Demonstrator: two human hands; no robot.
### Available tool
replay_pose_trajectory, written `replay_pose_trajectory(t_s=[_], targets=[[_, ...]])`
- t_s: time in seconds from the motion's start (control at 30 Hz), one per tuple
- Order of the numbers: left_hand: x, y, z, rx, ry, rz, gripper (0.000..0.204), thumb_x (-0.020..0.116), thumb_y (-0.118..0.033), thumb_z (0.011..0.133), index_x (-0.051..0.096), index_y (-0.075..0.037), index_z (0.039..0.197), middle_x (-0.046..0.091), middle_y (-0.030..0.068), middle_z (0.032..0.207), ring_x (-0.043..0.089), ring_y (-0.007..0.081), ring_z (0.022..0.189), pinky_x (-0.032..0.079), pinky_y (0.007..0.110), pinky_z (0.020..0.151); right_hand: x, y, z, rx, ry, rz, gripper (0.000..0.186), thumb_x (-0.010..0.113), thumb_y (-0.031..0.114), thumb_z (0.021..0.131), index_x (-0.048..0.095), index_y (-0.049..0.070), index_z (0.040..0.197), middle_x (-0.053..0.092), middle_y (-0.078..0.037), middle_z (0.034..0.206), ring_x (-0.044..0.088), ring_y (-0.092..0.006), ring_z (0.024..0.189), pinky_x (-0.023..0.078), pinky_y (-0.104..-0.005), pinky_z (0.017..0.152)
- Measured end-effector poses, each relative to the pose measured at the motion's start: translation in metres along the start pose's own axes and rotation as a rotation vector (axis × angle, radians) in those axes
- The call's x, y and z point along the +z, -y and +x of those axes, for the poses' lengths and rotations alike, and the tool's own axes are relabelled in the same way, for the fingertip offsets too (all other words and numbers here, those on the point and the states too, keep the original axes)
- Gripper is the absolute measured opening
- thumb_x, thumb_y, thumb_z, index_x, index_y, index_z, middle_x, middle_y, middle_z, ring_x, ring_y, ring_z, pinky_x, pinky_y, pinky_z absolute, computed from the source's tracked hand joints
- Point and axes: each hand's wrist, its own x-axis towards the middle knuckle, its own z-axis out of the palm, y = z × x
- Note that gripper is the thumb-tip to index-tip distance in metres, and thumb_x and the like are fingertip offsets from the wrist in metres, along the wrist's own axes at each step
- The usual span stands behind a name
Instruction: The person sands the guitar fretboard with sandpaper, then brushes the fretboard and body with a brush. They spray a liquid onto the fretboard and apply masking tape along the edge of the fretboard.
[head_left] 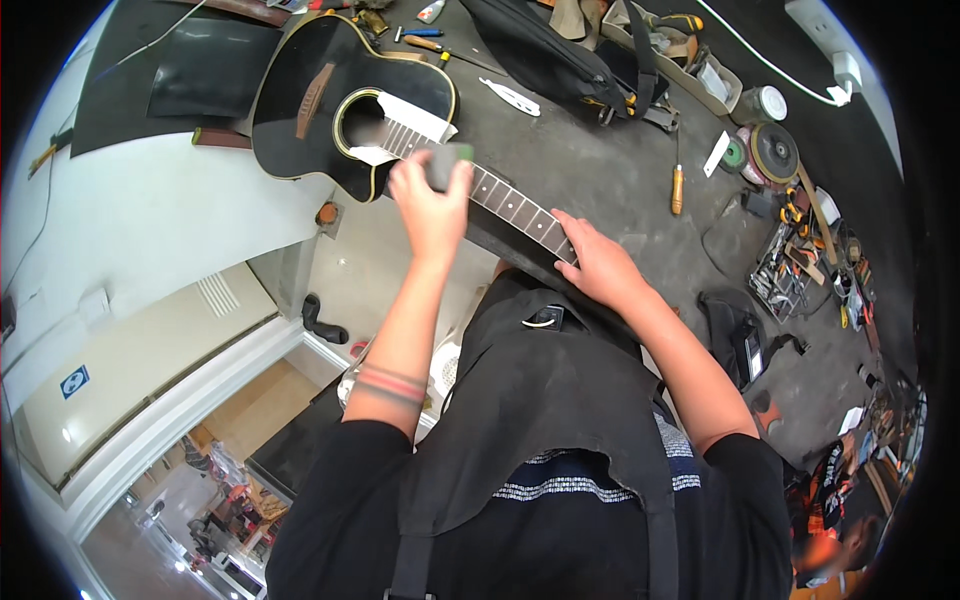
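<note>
A black acoustic guitar [410, 85] lies on its back on the dark workbench, its neck [505, 200] slanting toward me on the right. No strings show on the fretboard. White masking sheets [417, 117] cover the top on both sides of the fretboard's end by the soundhole. My left hand [432, 195] is closed on a small grey block with a green edge [440, 168], held over the upper frets; both are smeared by motion. Close to the far end of the neck, my right hand [597, 262] grips it, with the thumb on the near side and the fingers across it.
A white cutout tool [512, 97] and a screwdriver [677, 190] lie on the bench. A black bag [545, 50] is behind the guitar. Grinding discs [773, 153] and a wire basket of tools [780, 275] stand at the right. Black shoes [325, 320] are on the floor.
</note>
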Motion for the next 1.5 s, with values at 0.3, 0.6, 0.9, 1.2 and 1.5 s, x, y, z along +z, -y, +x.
replay_pose_trajectory(t_s=[0.3, 0.6, 0.9, 1.2, 1.5], targets=[[0.002, 0.039, 0.055, -0.111, -0.178, 0.177, 0.066, 0.084, -0.042, 0.098, 0.059, 0.004, 0.139, 0.058, 0.0255, 0.136, 0.053, 0.0436, 0.133, 0.042, 0.054, 0.117, -0.003, 0.001, -0.005, 0.003, 0.004, -0.002, 0.085, 0.084, 0.019, 0.095, 0.041, 0.014, 0.168, 0.067, -0.019, 0.136, 0.070, -0.0409, 0.124, 0.059, -0.0514, 0.102], [-0.013, 0.047, 0.073, -0.097, -0.198, 0.175, 0.067, 0.083, -0.044, 0.100, 0.057, 0.003, 0.140, 0.056, 0.0281, 0.140, 0.052, 0.0451, 0.135, 0.042, 0.053, 0.118, -0.012, -0.004, -0.026, 0.019, 0.026, -0.080, 0.084, 0.083, 0.023, 0.096, 0.041, 0.015, 0.168, 0.067, -0.019, 0.139, 0.070, -0.0406, 0.125, 0.056, -0.0530, 0.106], [-0.018, -0.014, -0.032, 0.076, 0.170, -0.180, 0.058, 0.086, -0.031, 0.097, 0.060, 0.002, 0.137, 0.057, 0.0246, 0.141, 0.055, 0.0424, 0.134, 0.044, 0.051, 0.117, -0.013, -0.026, -0.056, 0.065, 0.009, -0.055, 0.078, 0.086, 0.022, 0.093, 0.049, 0.012, 0.161, 0.069, -0.017, 0.137, 0.067, -0.0383, 0.130, 0.049, -0.0523, 0.115], [0.027, -0.020, -0.118, 0.216, 0.125, -0.055, 0.076, 0.091, -0.034, 0.090, 0.053, 0.002, 0.144, 0.052, 0.0275, 0.141, 0.051, 0.0463, 0.134, 0.042, 0.057, 0.118, 0.006, -0.043, -0.088, 0.126, -0.162, -0.142, 0.061, 0.091, 0.023, 0.087, 0.062, 0.002, 0.136, 0.061, -0.017, 0.126, 0.061, -0.0387, 0.125, 0.052, -0.0501, 0.109], [0.018, 0.013, -0.033, 0.246, -0.099, -0.013, 0.065, 0.085, -0.025, 0.096, 0.053, 0.000, 0.147, 0.046, 0.0271, 0.151, 0.045, 0.0499, 0.145, 0.038, 0.060, 0.123, 0.003, -0.045, -0.088, 0.083, -0.148, -0.129, 0.056, 0.091, 0.021, 0.087, 0.061, -0.001, 0.129, 0.059, -0.019, 0.125, 0.060, -0.0406, 0.124, 0.052, -0.0492, 0.108]])
